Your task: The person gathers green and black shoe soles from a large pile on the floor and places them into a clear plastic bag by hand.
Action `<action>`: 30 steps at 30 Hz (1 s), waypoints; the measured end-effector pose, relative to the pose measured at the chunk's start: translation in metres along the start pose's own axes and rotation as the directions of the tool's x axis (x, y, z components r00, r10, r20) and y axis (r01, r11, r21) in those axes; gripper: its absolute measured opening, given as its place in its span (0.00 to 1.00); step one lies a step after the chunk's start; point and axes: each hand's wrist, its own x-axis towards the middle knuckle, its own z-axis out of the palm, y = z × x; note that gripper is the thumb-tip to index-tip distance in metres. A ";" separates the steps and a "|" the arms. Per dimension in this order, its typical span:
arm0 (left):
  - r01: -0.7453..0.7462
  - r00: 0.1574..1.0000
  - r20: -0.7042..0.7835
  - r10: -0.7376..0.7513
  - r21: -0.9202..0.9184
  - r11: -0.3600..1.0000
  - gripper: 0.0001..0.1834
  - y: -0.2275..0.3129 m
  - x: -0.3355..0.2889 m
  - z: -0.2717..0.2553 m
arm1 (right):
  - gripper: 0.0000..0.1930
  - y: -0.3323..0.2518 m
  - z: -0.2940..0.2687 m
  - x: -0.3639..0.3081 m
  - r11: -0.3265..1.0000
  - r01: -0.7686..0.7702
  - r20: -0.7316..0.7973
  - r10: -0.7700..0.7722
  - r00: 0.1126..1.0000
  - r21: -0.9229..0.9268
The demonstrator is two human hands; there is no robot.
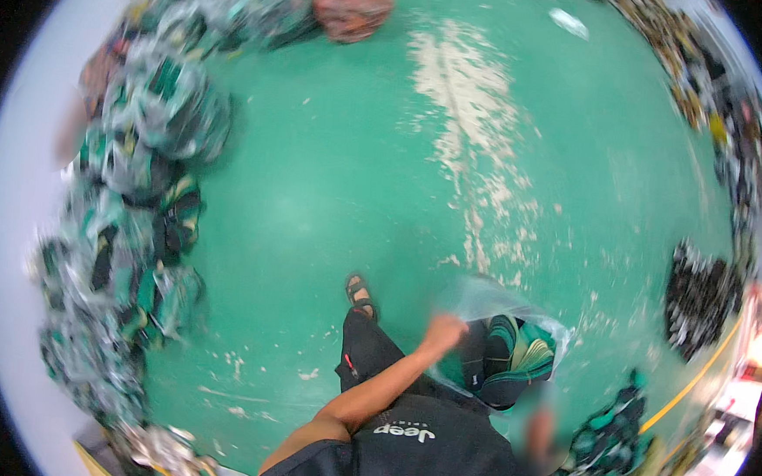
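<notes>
My left hand (447,333) is closed on the rim of a clear plastic bag (479,296), just in front of my body. Inside the bag sits a bundle of black, green and yellow striped pieces (518,349), stacked together; their exact kind I cannot make out. At the bag's lower right, a smeared skin-coloured patch (541,433) appears to be my right hand. Its fingers do not show, so whether it touches the bag is unclear.
Filled clear bags (166,107) are heaped along the left wall, with a red bag (351,8) at the far end. Dark bundles (700,297) and green-black pieces (609,439) lie at right, beside a yellow floor line (690,383). My sandalled foot (360,294) rests on the worn green floor (315,173).
</notes>
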 end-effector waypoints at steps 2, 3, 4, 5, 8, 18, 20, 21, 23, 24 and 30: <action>0.086 0.996 0.021 -0.084 -0.116 0.990 0.10 -0.027 -0.006 -0.064 | 0.15 -0.092 -0.010 0.008 0.972 0.121 0.059 -0.112 0.992 -0.201; 0.187 0.982 0.073 -0.176 -0.185 0.965 0.11 -0.040 -0.001 -0.096 | 0.15 -0.136 -0.017 0.007 0.927 0.203 0.098 -0.181 0.979 -0.315; 0.154 0.984 -0.067 -0.163 -0.120 0.981 0.11 -0.039 0.000 -0.126 | 0.15 -0.181 -0.022 0.010 0.858 0.302 0.131 -0.273 0.953 -0.414; 0.145 0.978 -0.123 -0.167 -0.167 0.975 0.11 -0.029 0.007 -0.166 | 0.16 -0.222 -0.033 0.011 0.771 0.396 0.152 -0.371 0.916 -0.499; 0.019 0.912 -0.376 -0.161 -0.354 0.935 0.11 -0.016 -0.004 -0.259 | 0.17 -0.315 -0.034 0.050 0.866 0.447 0.124 -0.430 0.894 -0.224; -0.211 0.438 -0.693 -0.573 -0.699 0.683 0.10 -0.049 -0.090 -0.439 | 0.14 -0.661 0.087 0.118 0.742 -0.135 0.586 -0.388 0.712 0.656; -0.295 0.338 -0.658 -0.672 -0.753 0.589 0.09 -0.068 -0.085 -0.481 | 0.14 -0.736 0.130 0.127 0.780 -0.081 0.659 -0.461 0.594 0.620; -0.349 0.278 -0.705 -0.652 -0.707 0.616 0.09 -0.081 -0.073 -0.514 | 0.14 -0.777 0.160 0.131 0.793 0.010 0.647 -0.504 0.572 0.609; -0.409 0.128 -0.720 -0.682 -0.665 0.625 0.09 -0.109 -0.057 -0.538 | 0.13 -0.854 0.209 0.134 0.811 0.200 0.653 -0.567 0.502 0.550; -0.385 0.158 -0.754 -0.638 -0.641 0.663 0.09 -0.100 -0.050 -0.560 | 0.13 -0.891 0.224 0.134 0.795 0.284 0.651 -0.604 0.460 0.537; -0.485 -0.027 -0.566 -0.824 -0.713 0.506 0.08 -0.084 -0.005 -0.623 | 0.11 -1.059 0.281 0.155 0.851 0.219 0.817 -0.521 0.248 0.477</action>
